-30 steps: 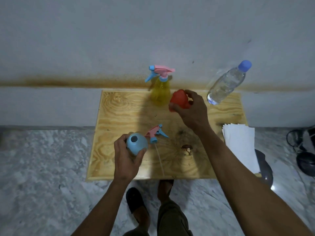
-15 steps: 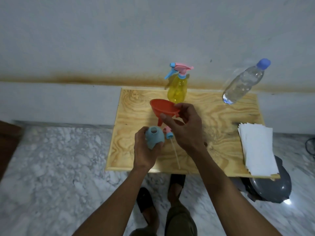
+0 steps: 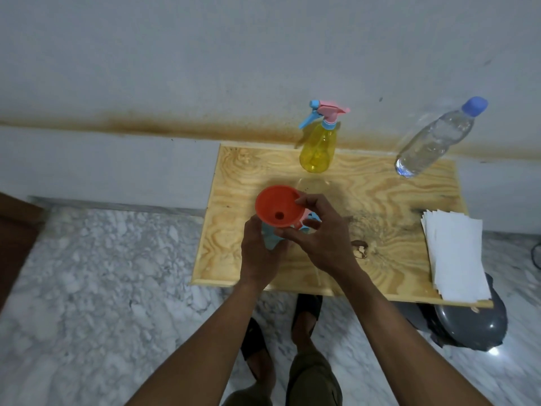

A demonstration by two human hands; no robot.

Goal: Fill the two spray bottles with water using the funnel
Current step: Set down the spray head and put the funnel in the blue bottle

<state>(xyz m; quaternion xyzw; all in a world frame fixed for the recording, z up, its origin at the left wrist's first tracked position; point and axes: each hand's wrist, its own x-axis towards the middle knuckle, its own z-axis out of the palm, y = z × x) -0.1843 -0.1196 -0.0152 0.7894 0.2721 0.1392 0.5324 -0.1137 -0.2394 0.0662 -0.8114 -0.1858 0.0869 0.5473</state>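
Orange funnel (image 3: 277, 207) is sitting on top of the blue spray bottle (image 3: 270, 239), spout down toward the neck, though the joint itself is hidden so I can't swear it's seated. Left hand (image 3: 257, 253) has its grip wrapped tight around the blue bottle's body. Right hand (image 3: 320, 240) pinches the funnel rim at about 3 o'clock between thumb and fingers. The bottle's pink and blue trigger head (image 3: 308, 223) peeks out just behind the right hand on the plywood bench (image 3: 380, 200). Yellow spray bottle (image 3: 319, 148) stands upright at 12 o'clock from the funnel, cap on. Water bottle (image 3: 436, 139) is at 2 o'clock, leaning. Stack of white paper (image 3: 456, 253) at 3.
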